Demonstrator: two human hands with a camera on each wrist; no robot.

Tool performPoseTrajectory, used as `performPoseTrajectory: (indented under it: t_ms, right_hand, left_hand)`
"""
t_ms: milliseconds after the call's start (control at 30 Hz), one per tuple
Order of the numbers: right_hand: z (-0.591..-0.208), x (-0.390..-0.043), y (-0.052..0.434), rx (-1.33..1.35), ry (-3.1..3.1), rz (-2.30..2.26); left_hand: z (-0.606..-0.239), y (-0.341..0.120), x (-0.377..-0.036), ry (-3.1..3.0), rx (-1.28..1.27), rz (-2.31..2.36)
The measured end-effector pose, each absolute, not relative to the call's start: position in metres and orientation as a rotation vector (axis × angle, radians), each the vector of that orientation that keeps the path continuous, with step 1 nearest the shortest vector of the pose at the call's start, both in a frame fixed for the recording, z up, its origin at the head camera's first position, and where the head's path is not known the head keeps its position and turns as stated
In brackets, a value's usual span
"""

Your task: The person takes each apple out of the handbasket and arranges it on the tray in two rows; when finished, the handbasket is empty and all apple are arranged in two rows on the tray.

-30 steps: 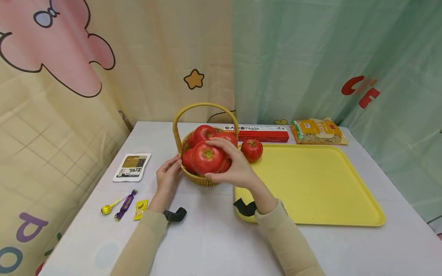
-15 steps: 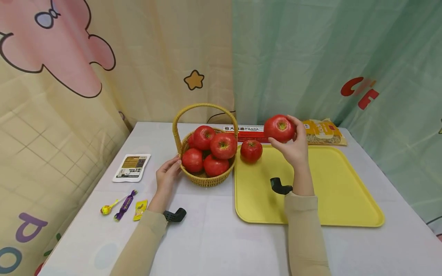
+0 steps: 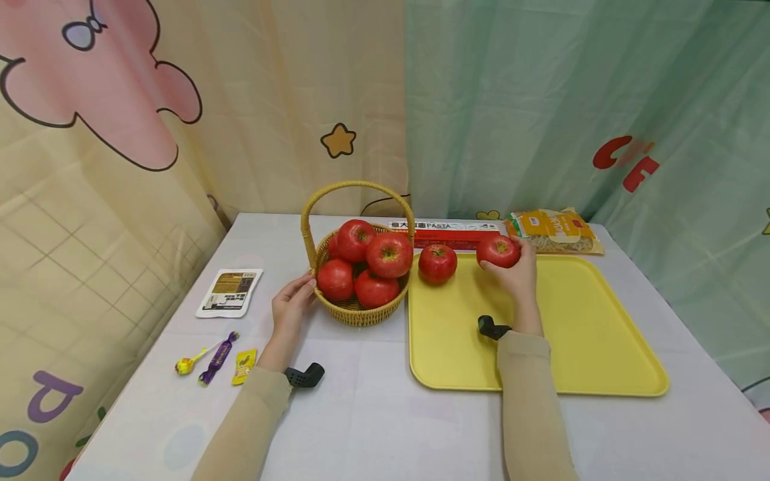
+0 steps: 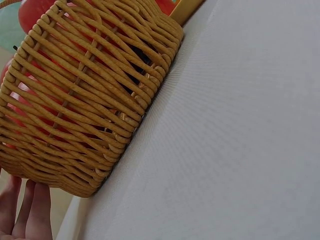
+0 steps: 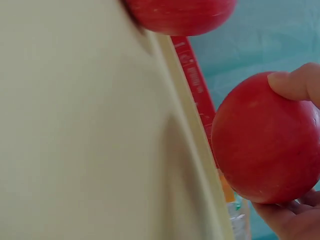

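My right hand (image 3: 519, 274) grips a red apple (image 3: 498, 251) over the back part of the yellow tray (image 3: 601, 334). In the right wrist view, the thumb lies on one side of this apple (image 5: 265, 145) and fingers on the other, with a gap between apple and tray. Another apple (image 3: 438, 263) sits at the tray's back left corner. My left hand (image 3: 291, 307) rests against the left side of a wicker basket (image 3: 361, 316) holding several red apples (image 3: 390, 254). In the left wrist view its straight fingers (image 4: 39, 210) touch the basket's wall.
Behind the tray lie a red pasta box (image 3: 445, 238) and an orange bag of noodles (image 3: 556, 230). On the left are a white packet (image 3: 230, 292), a lollipop (image 3: 186, 365), a purple wrapped candy (image 3: 219, 359) and a small yellow packet (image 3: 244, 366). The basket's tall handle (image 3: 358, 184) arches upward.
My right hand has carried an apple from above the basket rightward, then lowered it toward the tray's back edge. The left hand has stayed at the basket.
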State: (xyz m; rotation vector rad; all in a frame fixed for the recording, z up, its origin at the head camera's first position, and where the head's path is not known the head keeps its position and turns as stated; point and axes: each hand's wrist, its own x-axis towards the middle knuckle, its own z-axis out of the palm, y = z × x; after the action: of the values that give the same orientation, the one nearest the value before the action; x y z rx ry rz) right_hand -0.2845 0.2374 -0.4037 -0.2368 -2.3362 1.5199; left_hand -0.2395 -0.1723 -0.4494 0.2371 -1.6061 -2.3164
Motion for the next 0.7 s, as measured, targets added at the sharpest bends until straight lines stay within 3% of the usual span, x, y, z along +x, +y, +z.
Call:
performPoseTrajectory:
  t_ms: [700]
  right_hand:
    - [-0.423, -0.293, 0.241, -0.245, -2.543, 1.499]
  left_hand:
    - [-0.446, -0.174, -0.239, -1.628, 0.279, -2.353]
